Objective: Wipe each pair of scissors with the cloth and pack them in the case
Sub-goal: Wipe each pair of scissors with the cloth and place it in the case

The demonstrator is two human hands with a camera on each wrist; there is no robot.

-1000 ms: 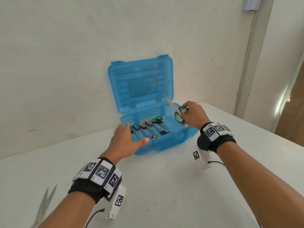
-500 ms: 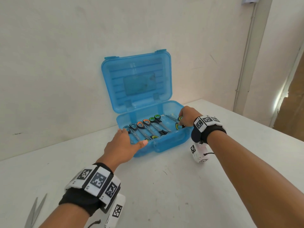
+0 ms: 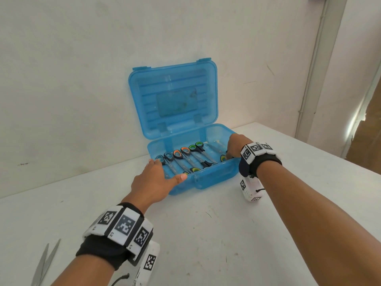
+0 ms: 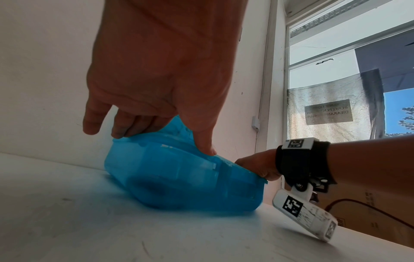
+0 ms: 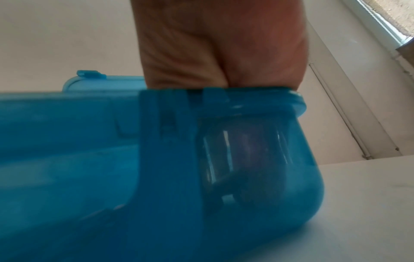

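The blue plastic case (image 3: pixel 212 178) lies open on the table, its lid (image 3: pixel 175 96) leaning back on the wall. Several scissors (image 3: pixel 185 159) with grey, orange and green handles lie side by side in it. My left hand (image 3: pixel 156 178) rests flat on the front left rim, thumb on the front edge. My right hand (image 3: pixel 236 146) reaches down into the right end and grips the yellow-handled scissors (image 3: pixel 223 157); its fingertips are hidden. In the left wrist view my left hand (image 4: pixel 161 79) touches the case (image 4: pixel 179 180). The right wrist view shows the case wall (image 5: pixel 89 141). No cloth is in view.
Another pair of scissors (image 3: pixel 44 263), blades spread, lies on the white table (image 3: pixel 206 234) at the near left edge of the head view. The wall stands just behind the case. A window (image 4: pixel 349 70) is off to the right.
My right hand has come down from above the case into its right end with the yellow-handled scissors. My left hand has stayed on the front left rim.
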